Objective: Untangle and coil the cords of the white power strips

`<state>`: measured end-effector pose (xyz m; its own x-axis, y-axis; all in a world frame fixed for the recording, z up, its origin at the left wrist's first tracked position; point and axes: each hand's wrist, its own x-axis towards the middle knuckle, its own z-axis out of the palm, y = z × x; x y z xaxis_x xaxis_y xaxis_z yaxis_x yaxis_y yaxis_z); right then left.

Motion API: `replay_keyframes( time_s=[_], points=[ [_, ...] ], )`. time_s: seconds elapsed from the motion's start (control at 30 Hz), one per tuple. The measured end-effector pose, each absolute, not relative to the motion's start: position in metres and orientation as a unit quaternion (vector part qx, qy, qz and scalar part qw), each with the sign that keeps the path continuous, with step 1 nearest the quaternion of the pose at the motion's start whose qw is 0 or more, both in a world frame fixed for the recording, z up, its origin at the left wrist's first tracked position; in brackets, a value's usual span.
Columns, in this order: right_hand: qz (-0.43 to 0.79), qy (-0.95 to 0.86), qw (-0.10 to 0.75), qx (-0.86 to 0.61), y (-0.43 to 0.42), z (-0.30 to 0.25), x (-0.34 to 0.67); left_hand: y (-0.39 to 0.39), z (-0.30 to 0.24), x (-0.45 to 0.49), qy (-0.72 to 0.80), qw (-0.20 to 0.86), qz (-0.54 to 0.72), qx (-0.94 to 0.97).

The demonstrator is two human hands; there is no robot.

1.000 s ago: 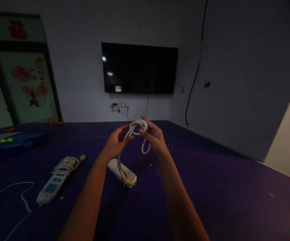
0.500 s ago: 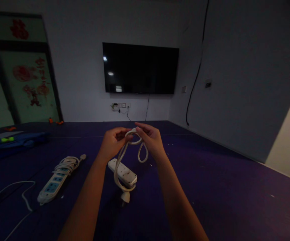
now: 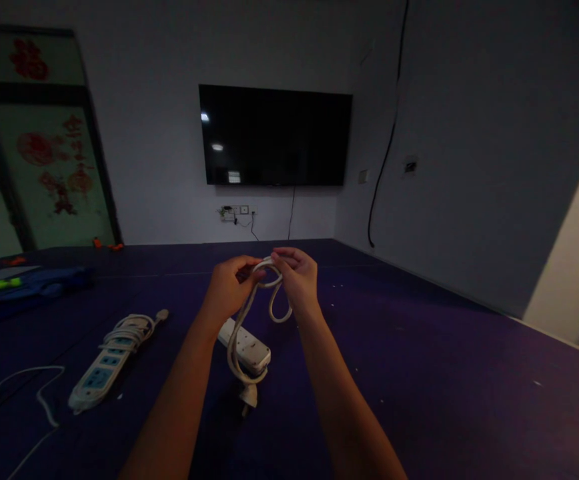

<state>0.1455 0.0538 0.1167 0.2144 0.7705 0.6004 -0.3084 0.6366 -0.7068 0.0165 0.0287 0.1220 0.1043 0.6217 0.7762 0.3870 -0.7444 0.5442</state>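
Between my two hands is a white power cord point(image 3: 240, 320), bent into a small loop at the fingertips. My left hand point(image 3: 230, 285) pinches the loop on its left side, thumb and fingers closed. On the loop's right side my right hand point(image 3: 297, 275) grips the same cord, and a second slack loop dangles below it. The cord runs down to a white power strip point(image 3: 252, 350) lying on the purple floor below my hands. Its white plug point(image 3: 249, 396) hangs at the near end of the strip, prongs downward.
Left of my forearm lies another power strip point(image 3: 102, 373) with blue sockets, its cord wound around it. A thin white cable point(image 3: 44, 397) trails farther left. Blue fabric point(image 3: 44, 283) lies beyond. A television point(image 3: 275, 137) hangs on the far wall.
The right hand has turned slightly inward, its fingers closer together around the cord. The hanging loop has shifted a little left. The whole view has moved slightly.
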Motion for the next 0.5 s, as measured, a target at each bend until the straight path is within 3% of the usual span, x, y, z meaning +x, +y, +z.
replay_keyframes(
  time_s=[0.27,0.5],
  points=[
    [0.362,-0.475,0.768,-0.229,0.055,0.115,0.142,0.025,0.125,0.024,0.319,-0.018,0.586,0.745],
    [0.324,-0.437,0.802,-0.247,0.059,0.11,0.136,0.024,0.123,0.029,0.309,-0.009,0.601,0.737]
  ],
)
